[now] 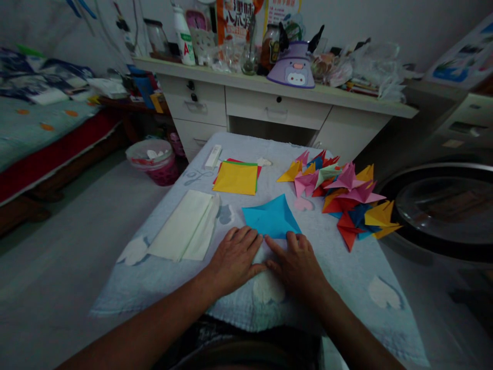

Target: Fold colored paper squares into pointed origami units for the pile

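A folded blue paper [271,217] lies on the cloth-covered table [162,267] in front of me. My left hand [234,259] rests flat with fingers stretched out, its fingertips touching the paper's near left edge. My right hand [296,262] lies flat beside it, fingertips on the paper's near right corner. The two hands touch each other at the thumbs. Neither hand grips anything.
A pile of folded coloured paper pieces [342,198] lies at the right. A stack of flat coloured sheets [236,178] with yellow on top sits further back. Folded white cloth or paper [188,226] lies left. A pink bin [154,160], a cluttered desk [277,100] and a bed [42,128] surround the table.
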Available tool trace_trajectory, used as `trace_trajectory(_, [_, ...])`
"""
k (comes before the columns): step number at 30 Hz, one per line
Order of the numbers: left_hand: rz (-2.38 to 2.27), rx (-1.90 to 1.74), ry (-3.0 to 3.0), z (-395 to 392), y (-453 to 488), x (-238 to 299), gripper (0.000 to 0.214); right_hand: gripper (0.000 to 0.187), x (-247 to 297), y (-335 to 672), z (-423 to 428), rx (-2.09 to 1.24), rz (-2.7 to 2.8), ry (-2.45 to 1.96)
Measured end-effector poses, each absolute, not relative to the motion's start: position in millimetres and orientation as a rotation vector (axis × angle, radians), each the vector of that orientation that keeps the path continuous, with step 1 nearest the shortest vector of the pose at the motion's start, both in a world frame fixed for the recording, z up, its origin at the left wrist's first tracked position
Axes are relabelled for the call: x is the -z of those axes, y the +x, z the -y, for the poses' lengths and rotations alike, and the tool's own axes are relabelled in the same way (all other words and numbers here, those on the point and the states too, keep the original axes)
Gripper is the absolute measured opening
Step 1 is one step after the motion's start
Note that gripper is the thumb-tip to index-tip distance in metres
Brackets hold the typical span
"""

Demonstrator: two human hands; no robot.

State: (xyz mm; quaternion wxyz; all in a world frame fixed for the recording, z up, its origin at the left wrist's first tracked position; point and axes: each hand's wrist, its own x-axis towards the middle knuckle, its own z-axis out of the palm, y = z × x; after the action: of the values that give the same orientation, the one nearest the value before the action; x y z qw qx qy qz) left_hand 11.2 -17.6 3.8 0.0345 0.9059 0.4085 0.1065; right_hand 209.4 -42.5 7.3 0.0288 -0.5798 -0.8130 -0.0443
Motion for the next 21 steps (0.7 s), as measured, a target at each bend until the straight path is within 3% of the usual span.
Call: trace_trajectory(21, [-1.395,-0.265,2.791,24.9,6.4,-1.7,0.049,0.041,1.6,250.4,49.2,0.077,2.444,-1.768])
